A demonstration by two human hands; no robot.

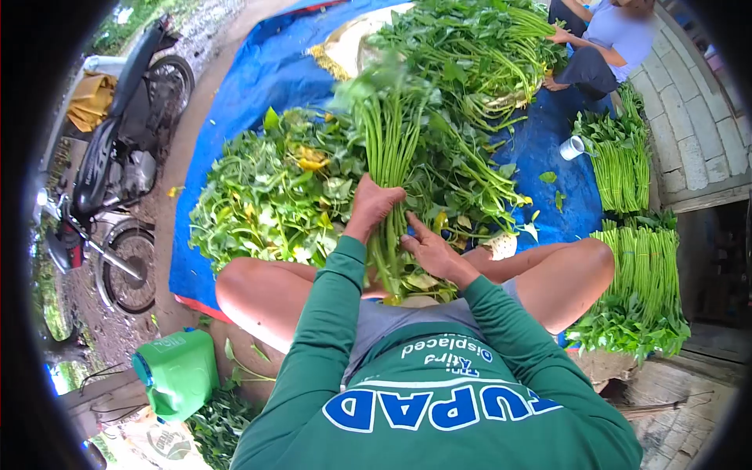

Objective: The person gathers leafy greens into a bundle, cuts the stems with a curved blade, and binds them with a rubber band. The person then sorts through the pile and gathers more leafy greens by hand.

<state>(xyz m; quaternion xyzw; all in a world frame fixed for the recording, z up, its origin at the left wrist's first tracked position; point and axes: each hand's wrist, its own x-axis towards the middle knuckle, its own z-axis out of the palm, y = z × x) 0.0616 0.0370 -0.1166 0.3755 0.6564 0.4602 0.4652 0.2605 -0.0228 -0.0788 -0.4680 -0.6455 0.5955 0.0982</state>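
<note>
Left hand (pixel 374 205) grips the leafy bundle (pixel 388 145), right hand (pixel 436 251), unclenched, touches its lower stems (pixel 382 254); green jug (pixel 182 372), contents concealed, is left of and behind both hands, and white cup (pixel 572 147), contents undeterminable, is beyond and right of the right hand.

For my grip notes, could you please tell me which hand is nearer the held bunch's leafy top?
Left: the left hand grips stems below the leafy top; the right hand is farther down, beside them.
</note>
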